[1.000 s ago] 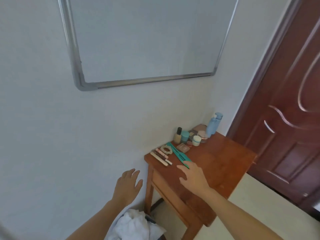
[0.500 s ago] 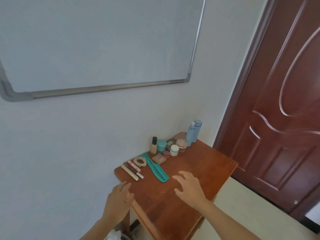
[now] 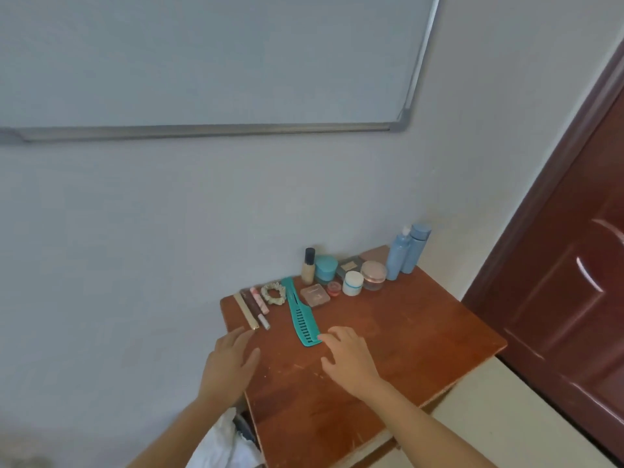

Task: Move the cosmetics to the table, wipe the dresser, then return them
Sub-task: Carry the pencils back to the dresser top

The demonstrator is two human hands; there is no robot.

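Fingertips (image 3: 323,338) of right hand (image 3: 349,363) at teal comb (image 3: 301,317), left hand (image 3: 229,364) over dresser (image 3: 412,336)

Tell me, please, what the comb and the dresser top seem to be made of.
Comb: probably plastic, by its uniform teal colour and moulded teeth, with a smooth look. Dresser: seems wood or wood veneer, reddish-brown with a slight sheen; pale scuffs mark its top.

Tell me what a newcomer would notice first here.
The teal comb lies bright on the left half of the reddish wooden dresser, with small cosmetics lined along the wall behind it. A large whiteboard fills the wall above, and a dark red door stands at right.
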